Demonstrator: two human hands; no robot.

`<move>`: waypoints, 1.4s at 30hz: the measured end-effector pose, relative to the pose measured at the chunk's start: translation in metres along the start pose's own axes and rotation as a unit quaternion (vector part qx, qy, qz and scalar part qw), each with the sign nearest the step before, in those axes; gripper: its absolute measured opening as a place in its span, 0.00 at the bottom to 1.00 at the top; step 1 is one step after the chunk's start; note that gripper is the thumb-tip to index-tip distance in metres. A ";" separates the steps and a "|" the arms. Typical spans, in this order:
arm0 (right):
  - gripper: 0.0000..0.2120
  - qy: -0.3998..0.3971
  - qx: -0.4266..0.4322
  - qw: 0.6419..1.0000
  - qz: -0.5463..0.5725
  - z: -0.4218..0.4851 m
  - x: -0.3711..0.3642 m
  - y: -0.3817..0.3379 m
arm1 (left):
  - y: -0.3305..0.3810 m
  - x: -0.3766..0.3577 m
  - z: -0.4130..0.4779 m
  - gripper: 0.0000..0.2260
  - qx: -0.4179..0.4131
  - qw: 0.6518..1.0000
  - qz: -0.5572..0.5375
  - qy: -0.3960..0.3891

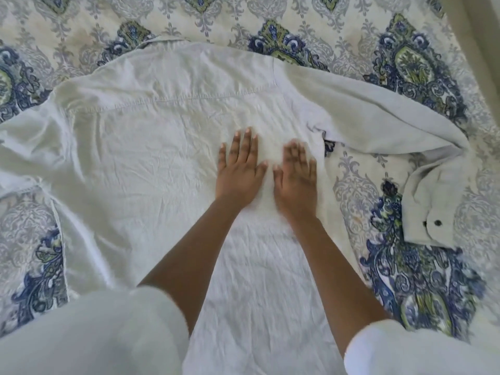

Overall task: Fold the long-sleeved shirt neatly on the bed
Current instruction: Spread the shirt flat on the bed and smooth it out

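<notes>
one pale shirt (151,147), two hands, left hand (238,171), right hand (296,181), one patterned bedspread (405,280), one dark cuff button (437,223)

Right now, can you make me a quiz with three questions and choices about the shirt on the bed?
1. Where does the cuff lie?
A) far right, on the bedspread
B) under the palms
C) on a pillow

2. What colour is the shirt?
A) red
B) white
C) black

3. How are the left hand and right hand?
A) flat on the shirt
B) making fists
C) pinching a sleeve

Answers:
1 A, the cuff sits well to the right of both hands.
2 B, the cloth is pale white.
3 A, the fingers lie straight on the fabric.
</notes>
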State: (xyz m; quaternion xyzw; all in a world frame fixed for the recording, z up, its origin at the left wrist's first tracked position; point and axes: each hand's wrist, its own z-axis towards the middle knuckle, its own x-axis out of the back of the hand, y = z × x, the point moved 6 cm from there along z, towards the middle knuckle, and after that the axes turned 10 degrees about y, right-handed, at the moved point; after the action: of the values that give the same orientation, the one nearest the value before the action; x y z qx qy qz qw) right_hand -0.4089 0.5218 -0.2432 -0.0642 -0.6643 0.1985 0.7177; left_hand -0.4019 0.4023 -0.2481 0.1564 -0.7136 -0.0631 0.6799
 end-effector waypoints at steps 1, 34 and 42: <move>0.28 0.012 -0.023 0.999 -0.022 -0.016 0.004 0.012 | 0.004 -0.002 -0.018 0.27 -0.008 1.000 -0.006 0.004; 0.23 0.054 -0.224 0.973 -0.029 -0.280 0.101 0.102 | 0.044 -0.020 -0.282 0.26 -0.188 0.977 0.097 -0.036; 0.08 -0.032 -0.346 0.937 -0.020 -0.255 0.113 0.127 | 0.016 -0.010 -0.311 0.26 -0.141 0.985 0.075 -0.069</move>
State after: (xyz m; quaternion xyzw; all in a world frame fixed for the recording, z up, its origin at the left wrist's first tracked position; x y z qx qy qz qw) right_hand -0.1803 0.7229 -0.2114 -0.2894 -0.7159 -0.0561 0.6329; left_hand -0.0960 0.4587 -0.2314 0.0002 -0.7524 -0.1222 0.6473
